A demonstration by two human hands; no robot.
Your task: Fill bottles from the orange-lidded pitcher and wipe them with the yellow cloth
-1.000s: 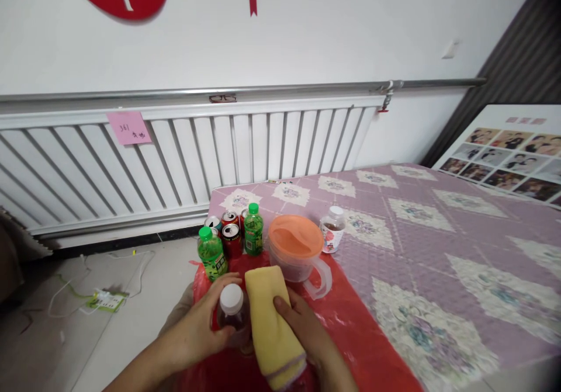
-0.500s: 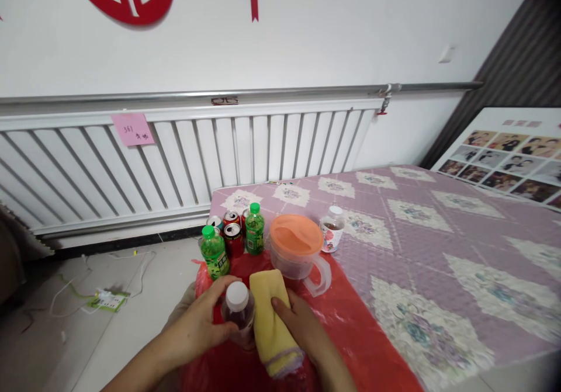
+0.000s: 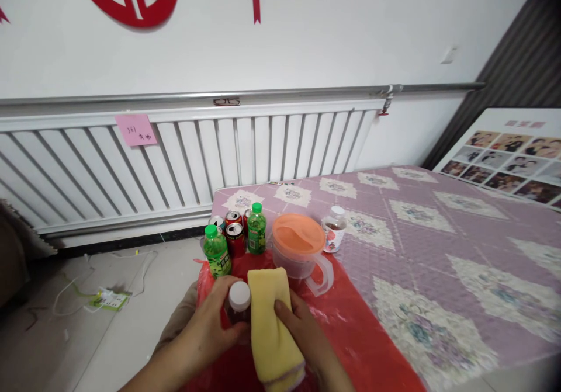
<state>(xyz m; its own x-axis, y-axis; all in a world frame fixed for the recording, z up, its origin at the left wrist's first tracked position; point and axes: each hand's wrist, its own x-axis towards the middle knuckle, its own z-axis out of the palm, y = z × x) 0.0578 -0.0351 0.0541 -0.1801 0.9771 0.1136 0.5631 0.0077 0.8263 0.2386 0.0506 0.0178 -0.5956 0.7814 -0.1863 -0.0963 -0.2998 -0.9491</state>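
Upright in my left hand [image 3: 210,325] is a clear bottle [image 3: 239,297] with a white cap and dark contents, the fingers wrapped round its side. My right hand [image 3: 300,322] grips a folded yellow cloth [image 3: 269,328], thumb on top, and the cloth lies against the bottle's right side, covering part of it. Both are above a red plastic sheet [image 3: 355,333]. Just beyond stand a green-capped bottle [image 3: 218,255], a second green bottle [image 3: 256,232] and a clear jug with an orange lid [image 3: 298,234].
Several drink cans [image 3: 235,239] stand between the green bottles. A white-capped bottle [image 3: 333,231] is right of the jug on the purple quilted cover [image 3: 350,263]. Behind is a white radiator [image 3: 272,146]. A power strip [image 3: 110,299] with cables lies on the floor at left.
The yellow cloth has shifted slightly left and now overlaps more of the bottle's side. The whole view has moved a little; both hands keep their hold.
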